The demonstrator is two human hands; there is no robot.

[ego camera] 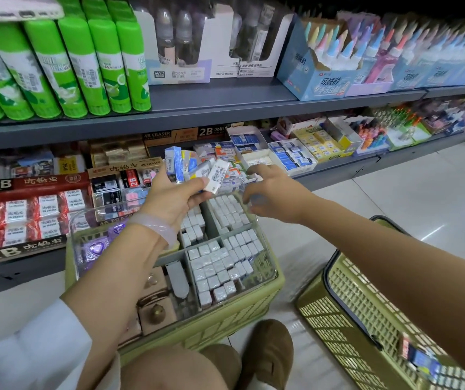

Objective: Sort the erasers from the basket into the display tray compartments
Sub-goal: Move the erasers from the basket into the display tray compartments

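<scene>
1. Grey metal shelves (225, 108) run across the scene above a pale glossy tiled floor (422, 187); this is a shop aisle.
2. Upper shelf: green glue sticks (65, 66) stand at left, with cardboard display boxes of bottles and coloured tips further right.
3. Lower shelf: red boxes (28, 209) marked 2B sit at left, and small open cartons of packaged erasers run to the right.
4. A clear display tray (265, 260) with grey dividers rests on top of an olive plastic crate (225, 313) on the floor. Its right-hand compartments hold rows of small white erasers standing on end; purple wrapped items lie in its left part.
5. An olive basket (346, 313) stands on the floor to the right, apart from the crate, with one blue and white packet near its lower corner.
6. The left hand (175, 198) holds a bunch of erasers (197, 170) above the far end of the tray, fingers curled under them and thumb pressed on top. Their long axes fan upward and away toward the shelf; the nearest white one tilts up to the right.
7. The right hand (268, 192) hovers just beside the bunch, fingers loosely spread, gripping nothing; it is motion-blurred.
</scene>
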